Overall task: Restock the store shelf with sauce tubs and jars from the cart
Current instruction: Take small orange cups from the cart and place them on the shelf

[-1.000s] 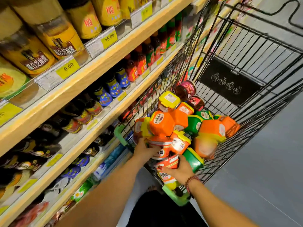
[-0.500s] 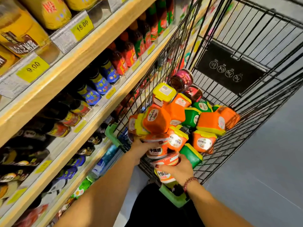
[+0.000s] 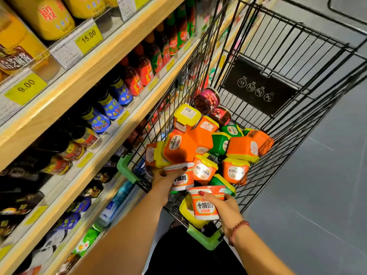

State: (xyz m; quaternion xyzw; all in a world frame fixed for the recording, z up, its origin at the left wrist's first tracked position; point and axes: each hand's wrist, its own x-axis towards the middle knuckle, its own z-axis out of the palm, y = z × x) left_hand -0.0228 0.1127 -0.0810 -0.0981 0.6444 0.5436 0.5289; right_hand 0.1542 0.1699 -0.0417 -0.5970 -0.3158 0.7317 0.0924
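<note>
**Head view: lift the two round tubs out slow and straight**

Your left hand (image 3: 163, 182) is curled round the first round tub (image 3: 183, 180), a red and white one. Your right hand (image 3: 228, 207) is curled round the second round tub (image 3: 205, 208), with your thumb up on its rim. Both tubs are down in the near end of the cart (image 3: 258, 76), just beside each other. Neither one is on the shelf (image 3: 99, 63) yet.

Be careful with the first round tub. It sits right under the heap of orange tubs (image 3: 180, 148), and one of them looks like it leans on it. If you pull fast, I think the heap could slide down. So lift it slowly and straight up, and watch the heap as you go.

The second round tub touches a green tub (image 3: 220, 181) behind it. Ease it up toward you, away from that one.

Hold each tub by its sides, not just the top, so it cannot slip.

The shelf is close on your left. I cannot see a free spot for these tubs from here, so find the gap first, then reach over. The dark jars (image 3: 207, 100) at the far end can wait.
</note>
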